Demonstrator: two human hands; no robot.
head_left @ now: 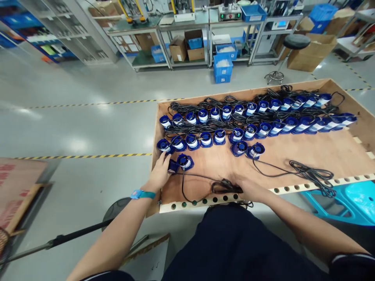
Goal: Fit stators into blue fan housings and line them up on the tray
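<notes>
My left hand (159,171) reaches into the left front corner of a wooden tray, its fingers and thumb around a dark blue cylindrical unit (173,167) that lies tilted. Right beside it stands another blue unit (185,161), open end up, with thin wires at its mouth. A black cable runs from there towards my right hand (245,188), which is closed on a bundle of black cable (222,185) at the tray's front edge; motion blurs its fingers. Two more blue units (240,148) stand forward of the rows, one with its cable (307,171) lying loosely looped to the right.
The shallow wooden tray (211,160) holds rows of blue units with white labels and coiled black cables. Its front strip (277,191) has round holes. A turquoise stool (357,201) stands at right. Benches, blue bins (222,68) and a round stool (295,41) are beyond.
</notes>
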